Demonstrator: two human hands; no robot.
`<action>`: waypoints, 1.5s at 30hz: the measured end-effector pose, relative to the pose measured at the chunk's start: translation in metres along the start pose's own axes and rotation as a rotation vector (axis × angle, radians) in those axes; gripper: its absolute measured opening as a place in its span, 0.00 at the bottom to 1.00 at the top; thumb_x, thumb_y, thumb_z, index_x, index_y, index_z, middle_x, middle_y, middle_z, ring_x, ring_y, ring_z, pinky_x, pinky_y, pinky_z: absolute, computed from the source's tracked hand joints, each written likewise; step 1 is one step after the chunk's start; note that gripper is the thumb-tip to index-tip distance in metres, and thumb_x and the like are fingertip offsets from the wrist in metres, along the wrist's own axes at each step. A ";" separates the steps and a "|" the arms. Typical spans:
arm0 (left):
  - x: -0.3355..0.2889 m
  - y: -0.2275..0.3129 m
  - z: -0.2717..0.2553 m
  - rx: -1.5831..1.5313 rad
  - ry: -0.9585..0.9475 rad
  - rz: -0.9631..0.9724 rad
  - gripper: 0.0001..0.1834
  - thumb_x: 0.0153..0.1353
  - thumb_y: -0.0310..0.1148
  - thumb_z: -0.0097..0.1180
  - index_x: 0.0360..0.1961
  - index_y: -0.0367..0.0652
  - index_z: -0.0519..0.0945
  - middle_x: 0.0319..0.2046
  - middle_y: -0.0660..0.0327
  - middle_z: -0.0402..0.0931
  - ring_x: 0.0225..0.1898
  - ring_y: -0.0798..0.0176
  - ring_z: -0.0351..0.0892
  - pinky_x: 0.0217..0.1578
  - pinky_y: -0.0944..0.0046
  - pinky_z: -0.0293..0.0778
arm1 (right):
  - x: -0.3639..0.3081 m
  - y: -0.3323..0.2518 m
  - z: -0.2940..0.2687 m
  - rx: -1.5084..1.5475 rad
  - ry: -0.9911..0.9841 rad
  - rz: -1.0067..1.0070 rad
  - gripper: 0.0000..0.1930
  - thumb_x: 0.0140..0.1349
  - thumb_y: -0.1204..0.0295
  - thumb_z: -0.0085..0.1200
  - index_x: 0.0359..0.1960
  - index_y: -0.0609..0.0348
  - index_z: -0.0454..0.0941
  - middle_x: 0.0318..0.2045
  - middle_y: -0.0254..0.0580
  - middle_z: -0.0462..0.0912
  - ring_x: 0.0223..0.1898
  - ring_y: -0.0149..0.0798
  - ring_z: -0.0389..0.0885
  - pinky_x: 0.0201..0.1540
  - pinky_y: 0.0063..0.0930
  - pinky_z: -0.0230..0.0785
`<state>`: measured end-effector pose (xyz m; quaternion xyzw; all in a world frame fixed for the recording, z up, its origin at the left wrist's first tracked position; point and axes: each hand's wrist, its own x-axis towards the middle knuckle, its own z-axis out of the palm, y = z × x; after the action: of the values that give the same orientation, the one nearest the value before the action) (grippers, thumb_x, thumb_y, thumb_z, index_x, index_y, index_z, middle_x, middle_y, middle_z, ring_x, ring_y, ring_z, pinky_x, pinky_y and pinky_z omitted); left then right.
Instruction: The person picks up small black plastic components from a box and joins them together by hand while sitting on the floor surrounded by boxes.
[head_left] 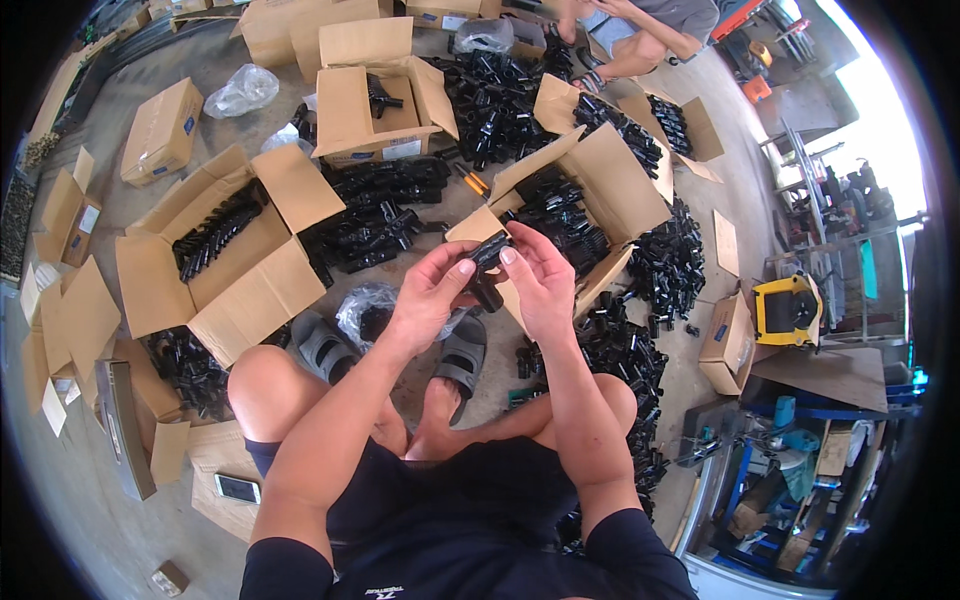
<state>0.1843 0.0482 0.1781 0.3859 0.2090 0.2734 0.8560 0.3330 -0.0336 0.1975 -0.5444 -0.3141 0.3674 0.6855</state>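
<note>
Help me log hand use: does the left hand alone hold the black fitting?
No, the left hand and the right hand both have fingers on the black fitting.

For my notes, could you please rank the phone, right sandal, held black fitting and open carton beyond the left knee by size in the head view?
1. Open carton
2. Right sandal
3. Black fitting and phone, unsure: left hand and right hand partly cover the fitting, itself nearer the camera.
</note>
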 end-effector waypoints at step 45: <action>-0.006 0.012 0.002 0.241 0.075 -0.051 0.16 0.67 0.27 0.61 0.55 0.37 0.80 0.42 0.64 0.84 0.40 0.70 0.84 0.39 0.67 0.84 | -0.007 -0.010 0.002 -0.060 -0.092 0.046 0.18 0.70 0.77 0.55 0.60 0.68 0.72 0.47 0.38 0.82 0.46 0.27 0.80 0.51 0.22 0.74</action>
<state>0.1775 0.0494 0.1895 0.4699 0.2819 0.2388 0.8017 0.3287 -0.0399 0.2072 -0.5542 -0.3437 0.3982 0.6451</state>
